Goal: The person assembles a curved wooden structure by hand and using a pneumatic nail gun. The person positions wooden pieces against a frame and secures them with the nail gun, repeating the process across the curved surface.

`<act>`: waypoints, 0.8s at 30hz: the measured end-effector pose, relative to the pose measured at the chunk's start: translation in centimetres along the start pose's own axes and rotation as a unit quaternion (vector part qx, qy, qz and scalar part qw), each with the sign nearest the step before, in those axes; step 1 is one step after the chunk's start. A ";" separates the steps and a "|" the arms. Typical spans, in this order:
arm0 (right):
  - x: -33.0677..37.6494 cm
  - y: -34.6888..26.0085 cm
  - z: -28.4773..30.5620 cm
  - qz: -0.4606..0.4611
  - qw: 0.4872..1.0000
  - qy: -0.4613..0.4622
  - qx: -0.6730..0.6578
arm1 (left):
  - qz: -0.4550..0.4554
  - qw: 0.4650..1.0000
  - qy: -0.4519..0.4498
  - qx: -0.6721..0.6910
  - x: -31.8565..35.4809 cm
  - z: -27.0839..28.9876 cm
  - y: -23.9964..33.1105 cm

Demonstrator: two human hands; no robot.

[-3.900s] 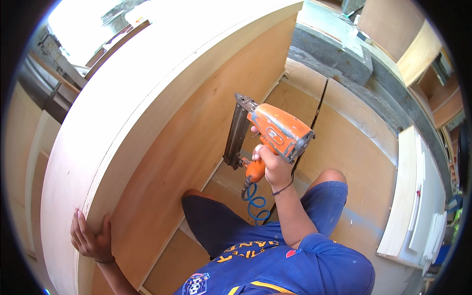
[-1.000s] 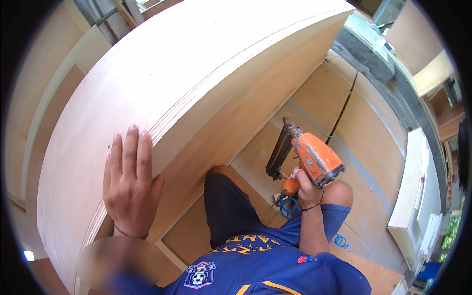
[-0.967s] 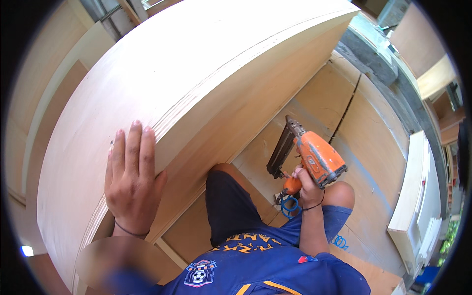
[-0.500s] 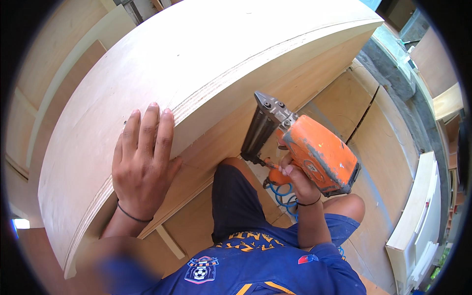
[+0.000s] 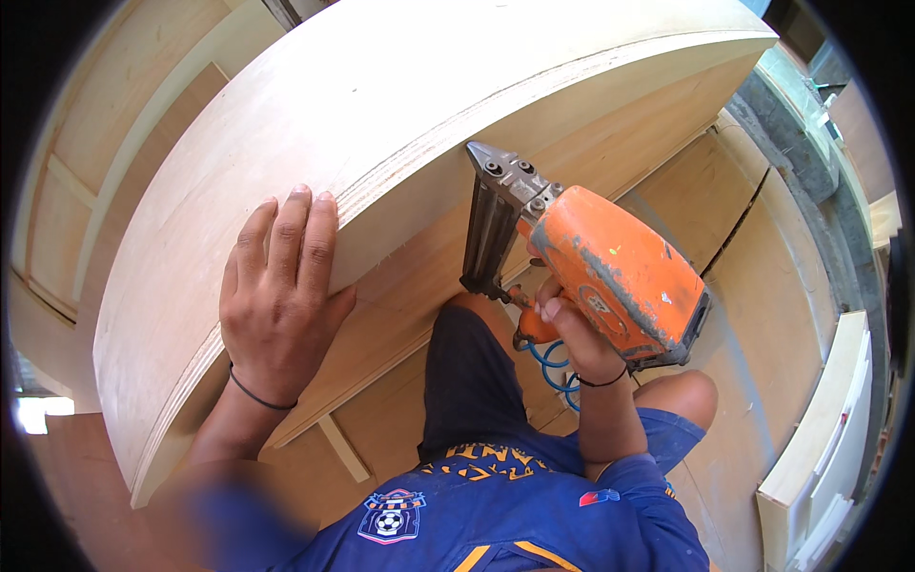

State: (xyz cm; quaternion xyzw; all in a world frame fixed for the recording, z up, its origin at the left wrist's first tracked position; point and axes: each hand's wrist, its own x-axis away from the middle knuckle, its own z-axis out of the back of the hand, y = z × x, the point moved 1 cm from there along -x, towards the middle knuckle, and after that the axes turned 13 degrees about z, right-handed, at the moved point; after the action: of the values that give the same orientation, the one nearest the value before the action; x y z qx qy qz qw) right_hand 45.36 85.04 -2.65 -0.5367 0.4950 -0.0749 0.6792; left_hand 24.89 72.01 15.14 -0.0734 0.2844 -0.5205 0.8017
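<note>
A pale plywood panel structure [image 5: 419, 105] stands in front of me, its layered edge running from lower left to upper right. My left hand [image 5: 278, 296] rests on the panel's top near that edge, fingers stretched forward and the thumb over the side. In my right hand [image 5: 581, 338] is an orange nail gun [image 5: 624, 272], gripped by its handle, which the gun body partly hides. Its metal nose [image 5: 491, 167] points up and left, close to the underside of the panel's edge. A blue coiled air hose [image 5: 553, 367] hangs from the handle.
Plywood sheets [image 5: 753, 219] cover the floor on the right, with a dark gap between two of them. A white-edged wooden box piece [image 5: 820, 429] stands at the far right. More plywood panels [image 5: 86, 181] lie at the left. My bent knee [image 5: 681, 396] is below the nail gun.
My right hand has brought the nail gun up and slightly left, its nose nearer the panel's edge. My left hand keeps its place on the panel. The view has shifted slightly.
</note>
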 end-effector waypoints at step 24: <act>-0.3 -1.2 -1.3 0.020 0.999 -0.005 0.048 | 0.011 1.000 -0.012 -0.002 0.9 0.8 -0.1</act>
State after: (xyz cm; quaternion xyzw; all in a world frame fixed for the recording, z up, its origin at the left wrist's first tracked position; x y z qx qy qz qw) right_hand 44.70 83.92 -1.44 -0.4943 0.4976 -0.0821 0.7080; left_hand 25.53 71.07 15.55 -0.0783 0.2767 -0.5100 0.8107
